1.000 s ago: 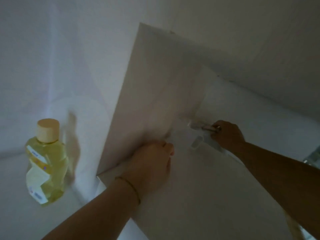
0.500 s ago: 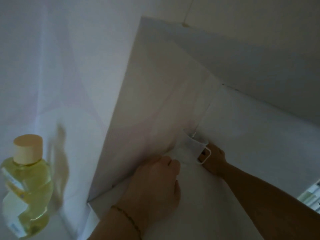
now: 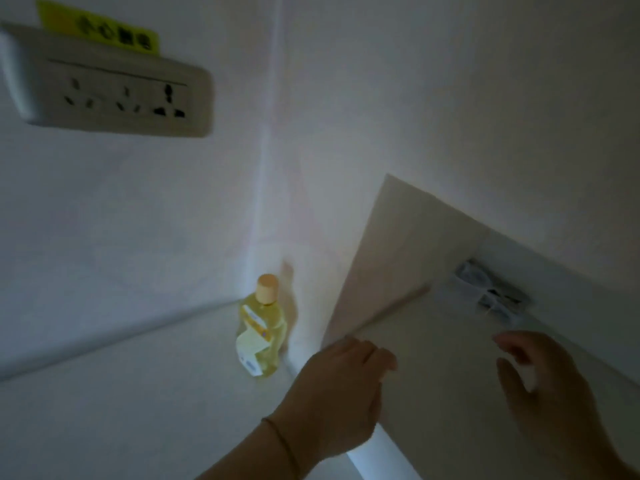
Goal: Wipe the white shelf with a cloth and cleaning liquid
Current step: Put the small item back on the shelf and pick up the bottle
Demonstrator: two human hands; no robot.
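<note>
Released, the cloth lies at shelf back; left hand and right hand grip nothing; bottle leftward.

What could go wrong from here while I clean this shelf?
1. The bottle stands close to your left hand; a careless swing might tip it.
2. A socket sits on the wall above; splashed liquid could reach it.
3. Small packets lie at the back of the shelf; wiping might wet or push them.

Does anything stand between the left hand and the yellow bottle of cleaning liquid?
Nothing visible does. The left hand lies at the front corner of the shelf, ahead of the side panel; the yellow bottle stands just left of that panel.
</note>
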